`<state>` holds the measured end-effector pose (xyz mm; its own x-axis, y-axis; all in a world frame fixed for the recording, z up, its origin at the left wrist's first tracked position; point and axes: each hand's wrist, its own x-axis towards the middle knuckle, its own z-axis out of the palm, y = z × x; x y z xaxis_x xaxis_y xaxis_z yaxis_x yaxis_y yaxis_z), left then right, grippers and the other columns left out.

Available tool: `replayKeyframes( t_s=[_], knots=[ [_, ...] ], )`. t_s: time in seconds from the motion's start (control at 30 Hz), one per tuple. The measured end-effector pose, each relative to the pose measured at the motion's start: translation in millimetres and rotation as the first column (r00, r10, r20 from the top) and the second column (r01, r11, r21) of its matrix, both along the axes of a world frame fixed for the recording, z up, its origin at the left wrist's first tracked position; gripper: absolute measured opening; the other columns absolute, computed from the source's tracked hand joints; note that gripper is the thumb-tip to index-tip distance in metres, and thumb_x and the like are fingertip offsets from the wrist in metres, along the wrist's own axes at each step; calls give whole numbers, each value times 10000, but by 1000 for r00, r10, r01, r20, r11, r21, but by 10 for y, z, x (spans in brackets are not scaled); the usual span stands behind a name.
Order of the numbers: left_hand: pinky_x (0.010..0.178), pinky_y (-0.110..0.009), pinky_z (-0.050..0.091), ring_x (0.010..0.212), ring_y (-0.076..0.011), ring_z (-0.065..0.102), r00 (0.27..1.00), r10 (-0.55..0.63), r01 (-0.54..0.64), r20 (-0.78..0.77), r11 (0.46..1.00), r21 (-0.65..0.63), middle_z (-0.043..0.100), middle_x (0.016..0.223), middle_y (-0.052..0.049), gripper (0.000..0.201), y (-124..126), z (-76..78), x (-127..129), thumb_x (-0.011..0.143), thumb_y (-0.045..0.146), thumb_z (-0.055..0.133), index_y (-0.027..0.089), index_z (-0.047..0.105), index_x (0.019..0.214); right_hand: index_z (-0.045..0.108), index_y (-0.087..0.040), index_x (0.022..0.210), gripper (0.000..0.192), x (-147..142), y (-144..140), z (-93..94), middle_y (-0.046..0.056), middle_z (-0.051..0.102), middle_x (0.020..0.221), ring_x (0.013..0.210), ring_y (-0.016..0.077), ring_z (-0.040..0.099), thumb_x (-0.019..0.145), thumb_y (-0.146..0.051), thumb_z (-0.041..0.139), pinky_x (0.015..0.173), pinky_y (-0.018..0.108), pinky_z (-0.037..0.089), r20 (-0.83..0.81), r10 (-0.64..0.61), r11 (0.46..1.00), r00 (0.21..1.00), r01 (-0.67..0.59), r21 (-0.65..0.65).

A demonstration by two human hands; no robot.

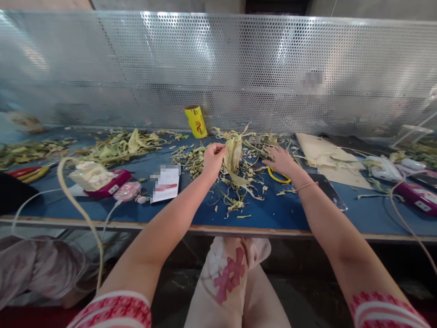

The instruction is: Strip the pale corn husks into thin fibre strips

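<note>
My left hand is closed, its thumb and forefinger pinched at the edge of a wilted pale green leaf that stands up from the heap. My right hand reaches over the plant scraps with its fingers spread and apart. Thin stalks lie by its fingertips. Just below that hand, a yellow curved handle shows; the rest of the tool is hidden. Shredded leaf bits are heaped to the left of my left hand, with more scraps in front of the leaf.
The blue table ends at a perforated metal screen. A yellow tube leans there. Phones, a purple power box with cables, pliers, a leaf pile and brown cardboard lie around.
</note>
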<state>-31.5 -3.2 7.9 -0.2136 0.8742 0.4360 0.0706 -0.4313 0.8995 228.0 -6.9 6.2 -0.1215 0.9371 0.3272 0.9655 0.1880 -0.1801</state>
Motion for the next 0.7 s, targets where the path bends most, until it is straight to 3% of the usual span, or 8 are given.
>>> replayKeyframes(
  t_s=[0.1, 0.17, 0.27, 0.53, 0.63, 0.7],
  knots=[
    [547, -216, 366, 545, -85, 461, 999, -3, 3, 38, 1000, -4, 557, 630, 20, 63, 37, -15, -28, 746, 214, 631, 161, 596, 741, 271, -321, 1499, 872, 46, 9, -76, 142, 254, 1559, 1415, 433, 232, 762, -729, 493, 1106, 626, 205, 158, -127, 971, 979, 155, -180],
    [514, -209, 345, 514, -77, 436, 998, -6, 6, 64, 1000, 0, 537, 611, 27, 86, 61, -27, -42, 741, 228, 641, 162, 586, 735, 166, -349, 1521, 948, 86, 28, -109, 121, 137, 1601, 1439, 442, 154, 731, -802, 429, 1114, 649, 149, 186, -165, 914, 969, 221, -341],
    [494, -204, 340, 506, -75, 434, 996, -17, 16, 88, 1000, 11, 529, 608, 27, 91, 88, -37, -66, 747, 242, 629, 161, 587, 742, 62, -340, 1533, 988, 150, 61, -135, 90, 9, 1622, 1464, 415, 56, 728, -834, 351, 1138, 616, 151, 148, -157, 840, 976, 211, -500],
    [501, -198, 379, 516, -75, 465, 951, 105, -99, 289, 994, -35, 517, 626, 34, 73, 207, 38, -235, 721, 199, 615, 167, 563, 761, 41, -278, 1542, 1092, 230, 59, -40, 94, -96, 1613, 1473, 359, -63, 688, -818, 456, 1182, 530, 108, -11, -63, 807, 998, 44, -589],
    [574, -225, 444, 537, -84, 491, 898, 190, -134, 397, 977, -163, 495, 625, 32, 80, 404, 180, -243, 721, 129, 572, 178, 520, 758, 38, -279, 1541, 1119, 336, 80, -31, 104, -108, 1611, 1478, 342, -37, 676, -755, 563, 1190, 483, 118, -84, -23, 797, 996, -32, -603],
    [716, -272, 502, 663, -107, 575, 935, 117, -60, 336, 983, -175, 573, 739, -7, 113, 563, 312, -216, 737, 114, 543, 189, 539, 821, 44, -272, 1541, 1147, 447, 111, -74, 116, -78, 1614, 1478, 345, 50, 657, -667, 658, 1188, 455, 148, -112, 10, 803, 994, -75, -592]
  ],
)
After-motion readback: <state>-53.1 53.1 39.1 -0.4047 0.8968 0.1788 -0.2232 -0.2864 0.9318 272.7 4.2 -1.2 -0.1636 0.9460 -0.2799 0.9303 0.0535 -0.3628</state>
